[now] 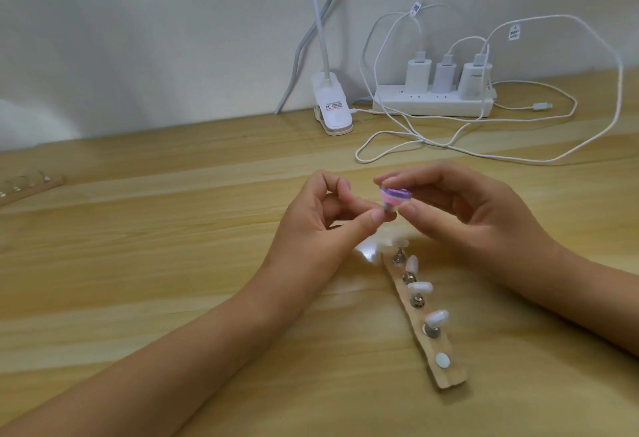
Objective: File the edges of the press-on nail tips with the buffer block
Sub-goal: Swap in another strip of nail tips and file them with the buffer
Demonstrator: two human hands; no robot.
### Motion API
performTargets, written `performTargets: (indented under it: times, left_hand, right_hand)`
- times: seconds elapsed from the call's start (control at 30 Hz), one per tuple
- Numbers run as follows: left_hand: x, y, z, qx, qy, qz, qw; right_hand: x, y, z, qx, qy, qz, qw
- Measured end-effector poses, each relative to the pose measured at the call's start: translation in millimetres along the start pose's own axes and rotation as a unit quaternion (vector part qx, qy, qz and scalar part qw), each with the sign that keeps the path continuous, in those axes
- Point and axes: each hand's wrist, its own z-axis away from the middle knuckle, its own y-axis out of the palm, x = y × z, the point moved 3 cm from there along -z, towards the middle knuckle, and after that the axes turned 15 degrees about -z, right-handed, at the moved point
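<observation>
My right hand (473, 208) pinches a small purple, pink and white buffer block (153, 197) between thumb and fingertips. My left hand (318, 222) pinches a small metal nail stand (489, 210) right under the block; the nail tip on it is hidden by the block and my fingers. Both hands hover above the wooden table. Below them a wooden holder strip (446, 372) lies on the table, carrying several white press-on nail tips (436, 317) on metal stands and one bare white pad (442, 360) near its front end.
A white power strip (432, 104) with three chargers and looping white cables (518, 156) sits at the back right by the wall. A white clip lamp base (332, 108) stands left of it. Another wooden holder strip (27, 186) lies at the far left edge.
</observation>
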Motion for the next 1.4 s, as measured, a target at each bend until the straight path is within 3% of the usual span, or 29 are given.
performTargets:
  times: [0.1,0.17,0.3,0.53,0.63,0.97,1.07,1.2,1.4]
  left_hand:
    - [-3.0,1.0,2.8,-0.009,0.026,-0.030,0.999]
    - [-4.3,0.8,4.0,-0.013,0.033,-0.034,0.999]
    - [-3.7,-0.7,2.5,-0.022,0.037,-0.044,0.998]
    - [-1.9,0.4,1.7,-0.015,0.031,-0.050,0.998]
    - [-1.5,0.0,1.6,-0.017,0.025,-0.040,0.999]
    - [-0.6,-1.8,-0.1,-0.020,0.006,-0.032,0.999]
    - [-0.4,-1.8,0.7,-0.025,0.003,-0.032,0.999]
    - [-0.5,-0.7,0.6,-0.024,-0.002,-0.041,0.999]
    - [-2.5,-1.1,1.7,-0.032,0.002,-0.048,0.998]
  right_hand:
    - [0.7,1.4,2.0,0.022,-0.005,0.028,0.999]
    - [0.0,-1.0,0.8,-0.004,0.032,-0.023,0.999]
    - [4.5,2.5,1.6,0.023,-0.008,-0.007,1.000]
    - [4.1,4.1,3.0,0.039,0.000,-0.009,0.999]
    - [1.6,2.5,2.1,0.016,0.029,-0.069,0.997]
    - [5.1,4.9,-2.1,0.035,-0.081,0.127,0.988]
    - [2.8,1.3,-3.9,0.005,-0.055,0.116,0.992]
    - [5.7,5.2,-3.1,0.032,-0.101,0.157,0.982]
    - [4.3,4.2,-3.8,0.022,-0.101,0.162,0.981]
